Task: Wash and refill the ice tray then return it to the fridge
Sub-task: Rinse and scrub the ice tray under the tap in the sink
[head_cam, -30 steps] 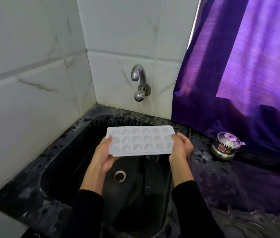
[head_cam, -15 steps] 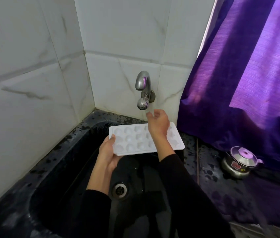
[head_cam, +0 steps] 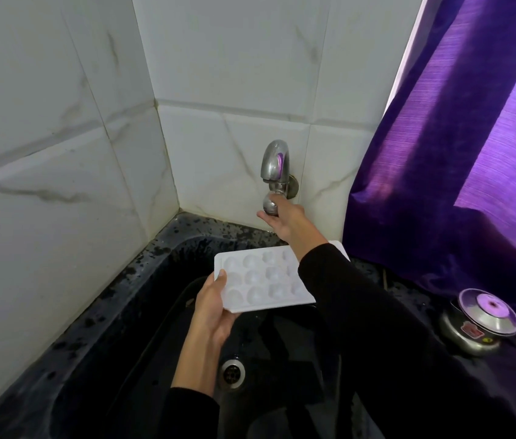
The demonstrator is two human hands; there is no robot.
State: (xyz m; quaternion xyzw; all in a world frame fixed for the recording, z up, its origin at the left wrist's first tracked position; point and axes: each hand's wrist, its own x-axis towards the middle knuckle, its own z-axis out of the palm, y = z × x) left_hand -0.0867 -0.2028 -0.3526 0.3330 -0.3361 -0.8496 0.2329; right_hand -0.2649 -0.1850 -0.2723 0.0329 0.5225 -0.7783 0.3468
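One ice tray [head_cam: 261,282] over black sink [head_cam: 117,327], below and just in front of tap [head_cam: 275,166]; long axis runs left-right, roughly level, cavities up. White plastic, rounded moulds, looks empty; no water visible. Left hand [head_cam: 213,307] grips tray's left end, thumb on top rim, fingers beneath. Right hand [head_cam: 283,218] off tray, reaching above it, fingers on tap's round knob; firm grasp or mere touch, cannot tell. Right hand nearer tap. Likely next: turn knob, wet tray. Small steel pot [head_cam: 479,321] on counter, right; purple curtain [head_cam: 472,153] behind.
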